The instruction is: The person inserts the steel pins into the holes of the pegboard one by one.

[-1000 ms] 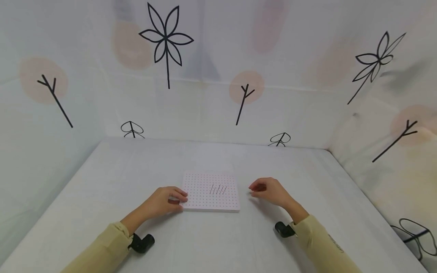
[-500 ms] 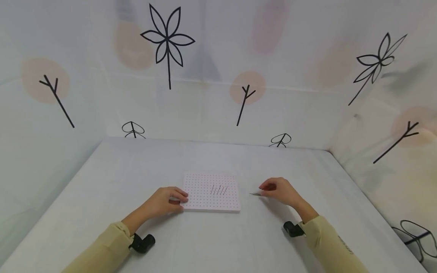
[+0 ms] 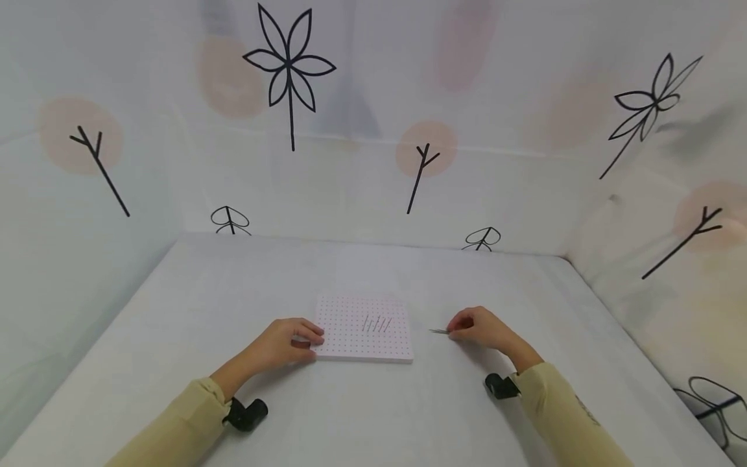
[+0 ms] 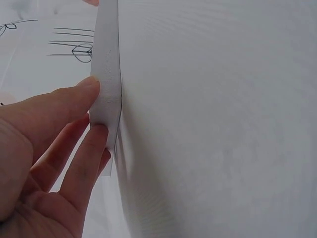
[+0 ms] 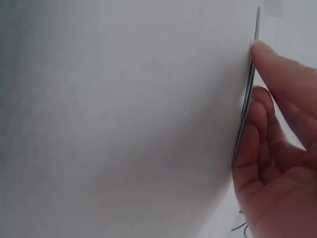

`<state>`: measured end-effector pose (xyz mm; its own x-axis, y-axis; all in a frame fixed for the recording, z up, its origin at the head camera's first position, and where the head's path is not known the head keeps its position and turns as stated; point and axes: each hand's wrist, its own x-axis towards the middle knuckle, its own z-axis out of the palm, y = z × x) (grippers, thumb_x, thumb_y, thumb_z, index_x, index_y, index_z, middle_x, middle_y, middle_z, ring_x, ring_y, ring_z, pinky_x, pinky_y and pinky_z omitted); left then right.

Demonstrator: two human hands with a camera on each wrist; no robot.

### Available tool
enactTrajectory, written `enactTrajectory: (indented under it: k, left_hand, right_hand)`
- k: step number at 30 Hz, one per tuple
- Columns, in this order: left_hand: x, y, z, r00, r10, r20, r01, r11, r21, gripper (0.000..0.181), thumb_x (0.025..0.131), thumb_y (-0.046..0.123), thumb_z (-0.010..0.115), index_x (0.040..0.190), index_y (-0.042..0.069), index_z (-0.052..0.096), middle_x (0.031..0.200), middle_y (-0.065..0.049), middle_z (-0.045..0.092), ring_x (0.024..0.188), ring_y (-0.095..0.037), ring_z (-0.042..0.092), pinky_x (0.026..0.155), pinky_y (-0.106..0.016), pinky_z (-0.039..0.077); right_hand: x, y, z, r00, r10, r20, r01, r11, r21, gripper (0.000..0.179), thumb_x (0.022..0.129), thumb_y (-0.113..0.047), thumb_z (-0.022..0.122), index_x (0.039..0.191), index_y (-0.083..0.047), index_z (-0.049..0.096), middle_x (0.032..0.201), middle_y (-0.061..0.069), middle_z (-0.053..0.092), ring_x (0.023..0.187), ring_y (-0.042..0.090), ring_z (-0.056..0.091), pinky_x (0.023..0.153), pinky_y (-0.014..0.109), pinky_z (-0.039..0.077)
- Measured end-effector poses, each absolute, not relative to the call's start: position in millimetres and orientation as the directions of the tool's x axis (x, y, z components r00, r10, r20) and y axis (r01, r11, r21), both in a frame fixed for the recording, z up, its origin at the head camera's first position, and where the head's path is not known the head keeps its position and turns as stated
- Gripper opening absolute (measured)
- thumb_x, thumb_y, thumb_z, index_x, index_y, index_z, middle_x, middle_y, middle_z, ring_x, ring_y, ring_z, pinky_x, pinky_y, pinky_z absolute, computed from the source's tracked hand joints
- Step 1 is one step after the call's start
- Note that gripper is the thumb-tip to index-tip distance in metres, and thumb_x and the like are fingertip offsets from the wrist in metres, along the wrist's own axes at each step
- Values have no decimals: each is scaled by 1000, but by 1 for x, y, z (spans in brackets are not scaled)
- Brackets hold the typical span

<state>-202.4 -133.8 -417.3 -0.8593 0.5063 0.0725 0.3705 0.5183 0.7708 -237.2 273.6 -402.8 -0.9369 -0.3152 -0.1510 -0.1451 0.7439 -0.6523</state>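
Observation:
A square white pegboard (image 3: 344, 344) with rows of small holes lies flat mid-table. Several thin pins (image 3: 378, 324) stand in a row on its right half; in the left wrist view the pins (image 4: 74, 30) stick out from its face. My left hand (image 3: 277, 344) grips the board at its left edge, and its fingertips (image 4: 90, 88) press the board's side (image 4: 106, 74) close to a corner. To the right of the board, my right hand (image 3: 480, 327) pinches slim metal tweezers (image 3: 439, 331) whose tips point left. In the right wrist view the tweezers (image 5: 246, 104) lie along the curled fingers.
A white cloth covers the table (image 3: 373, 415), and its far edge meets a patterned curtain (image 3: 350, 188) with flower and twig drawings. Black wrist cameras (image 3: 248, 415) sit below both hands.
My right hand has drawn back to the right, away from the board, and the tweezer tips now show beyond its fingers. My left hand stays at the board's edge.

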Motion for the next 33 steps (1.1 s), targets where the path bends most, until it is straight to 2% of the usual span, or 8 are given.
enactTrajectory:
  k: [18, 33]
  left_hand:
    - [-201, -133, -416, -862, 501, 74, 363, 507, 782, 22, 75, 2, 76, 96, 2, 72, 108, -8, 63, 97, -22, 62, 78, -24, 54]
    - [-203, -132, -418, -872, 486, 60, 348, 528, 775, 22, 74, 3, 76, 96, 4, 72, 108, -6, 63, 96, -20, 62, 78, -24, 54]
  right_hand:
    - [-236, 267, -400, -940, -262, -218, -94, 814, -573, 8, 84, -11, 69, 84, -3, 65, 78, 1, 58, 75, 16, 49, 66, 29, 43]
    - [-237, 267, -398, -946, -240, -218, -68, 804, -591, 9, 86, -11, 66, 86, -2, 65, 79, 2, 58, 75, 17, 48, 64, 29, 42]
